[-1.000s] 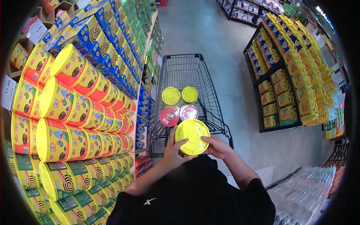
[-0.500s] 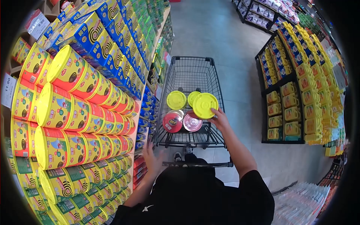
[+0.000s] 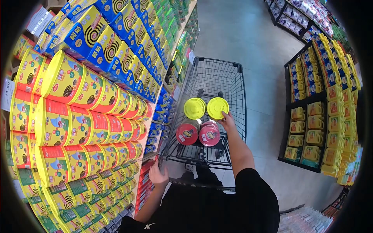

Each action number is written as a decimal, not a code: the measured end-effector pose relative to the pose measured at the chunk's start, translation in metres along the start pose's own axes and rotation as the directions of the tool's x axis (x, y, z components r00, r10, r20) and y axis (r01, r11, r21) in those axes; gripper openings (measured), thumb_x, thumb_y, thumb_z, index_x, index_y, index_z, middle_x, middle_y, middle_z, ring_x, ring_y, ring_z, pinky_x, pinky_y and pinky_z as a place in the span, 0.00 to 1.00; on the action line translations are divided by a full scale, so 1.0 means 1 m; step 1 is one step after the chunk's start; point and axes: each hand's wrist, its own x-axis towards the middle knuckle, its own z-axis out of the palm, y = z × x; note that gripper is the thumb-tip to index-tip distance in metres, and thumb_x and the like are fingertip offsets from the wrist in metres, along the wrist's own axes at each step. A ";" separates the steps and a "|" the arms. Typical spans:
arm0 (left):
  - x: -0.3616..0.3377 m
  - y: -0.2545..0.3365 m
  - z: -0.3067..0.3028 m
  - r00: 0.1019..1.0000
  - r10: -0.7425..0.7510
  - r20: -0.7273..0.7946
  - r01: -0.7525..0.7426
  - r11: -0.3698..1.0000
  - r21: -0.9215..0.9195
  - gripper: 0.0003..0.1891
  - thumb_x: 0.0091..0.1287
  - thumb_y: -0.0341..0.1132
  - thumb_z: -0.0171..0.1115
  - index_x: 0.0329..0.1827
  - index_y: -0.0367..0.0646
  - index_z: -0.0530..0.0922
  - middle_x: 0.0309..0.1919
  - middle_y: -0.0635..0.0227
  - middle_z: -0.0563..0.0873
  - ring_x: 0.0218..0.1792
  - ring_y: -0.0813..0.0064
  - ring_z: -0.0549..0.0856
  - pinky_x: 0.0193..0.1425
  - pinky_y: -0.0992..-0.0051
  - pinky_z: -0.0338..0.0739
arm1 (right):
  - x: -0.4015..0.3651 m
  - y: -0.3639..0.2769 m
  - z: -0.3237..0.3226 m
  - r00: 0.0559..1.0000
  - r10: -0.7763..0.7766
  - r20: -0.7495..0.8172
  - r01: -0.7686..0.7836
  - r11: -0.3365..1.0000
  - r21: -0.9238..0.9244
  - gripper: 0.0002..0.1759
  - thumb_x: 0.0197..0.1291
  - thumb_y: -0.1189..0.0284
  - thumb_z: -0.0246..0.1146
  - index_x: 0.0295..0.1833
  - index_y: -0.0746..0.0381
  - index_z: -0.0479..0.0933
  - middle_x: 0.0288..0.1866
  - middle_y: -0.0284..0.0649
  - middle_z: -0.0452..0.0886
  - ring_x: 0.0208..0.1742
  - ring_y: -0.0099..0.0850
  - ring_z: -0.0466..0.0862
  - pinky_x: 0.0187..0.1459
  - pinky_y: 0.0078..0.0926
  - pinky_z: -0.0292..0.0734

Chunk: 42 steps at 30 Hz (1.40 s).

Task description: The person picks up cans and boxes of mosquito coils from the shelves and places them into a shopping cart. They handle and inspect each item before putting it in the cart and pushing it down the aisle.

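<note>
My right hand [image 3: 228, 121] is closed on the rim of a yellow-lidded tub [image 3: 217, 107] inside the black wire cart [image 3: 243, 87]. Left of that tub stands another yellow-lidded tub [image 3: 194, 108]. Nearer to me are two containers with red ends, a left one [image 3: 187, 134] and a right one [image 3: 209, 135]. My left hand [image 3: 158, 174] is raised with its fingers apart, between the shelf and the cart's near end, and holds nothing.
Stacked yellow and red tubs [image 3: 89, 128] fill the left shelf, with blue and yellow boxes [image 3: 112, 46] above. On the right stands a black rack [image 3: 287, 116] of yellow bottles. Grey floor [image 3: 260, 112] runs between.
My right hand has lowered the yellow-lidded tub into the cart beside the other one. The view has shifted, and the cart appears further right. My left hand now shows more sharply.
</note>
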 end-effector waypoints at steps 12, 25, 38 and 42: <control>0.002 0.002 0.001 0.998 0.025 -0.049 -0.027 0.999 -0.031 0.30 0.60 0.36 0.71 0.67 0.38 0.77 0.45 0.54 0.86 0.45 0.50 0.84 0.51 0.58 0.79 | 0.005 0.020 -0.015 0.998 0.056 0.009 -0.056 0.998 0.013 0.32 0.69 0.73 0.67 0.75 0.52 0.63 0.70 0.41 0.72 0.68 0.47 0.74 0.63 0.58 0.77; -0.002 -0.008 -0.004 0.995 -0.033 0.097 0.050 0.982 -0.182 0.29 0.67 0.40 0.68 0.68 0.36 0.74 0.54 0.46 0.85 0.56 0.46 0.84 0.61 0.57 0.77 | -0.073 0.013 -0.048 0.935 -0.353 -0.032 0.142 0.454 -0.880 0.19 0.65 0.68 0.70 0.58 0.62 0.79 0.51 0.46 0.85 0.48 0.42 0.86 0.47 0.38 0.80; 0.019 -0.030 -0.003 0.921 -0.118 0.371 0.230 0.933 -0.276 0.23 0.70 0.48 0.66 0.53 0.34 0.80 0.41 0.43 0.88 0.46 0.43 0.87 0.52 0.53 0.79 | -0.391 0.067 -0.127 0.668 -0.708 -0.229 -0.193 0.132 -0.972 0.18 0.64 0.67 0.64 0.56 0.63 0.73 0.45 0.63 0.84 0.51 0.61 0.83 0.52 0.56 0.78; 0.019 -0.062 0.033 0.948 -0.039 0.316 0.121 0.962 -0.243 0.26 0.66 0.45 0.68 0.56 0.30 0.78 0.48 0.37 0.86 0.51 0.37 0.84 0.57 0.50 0.77 | -0.367 0.083 -0.159 0.701 -0.663 -0.262 -0.208 0.162 -0.965 0.15 0.68 0.64 0.60 0.52 0.63 0.74 0.38 0.62 0.85 0.43 0.64 0.84 0.46 0.61 0.78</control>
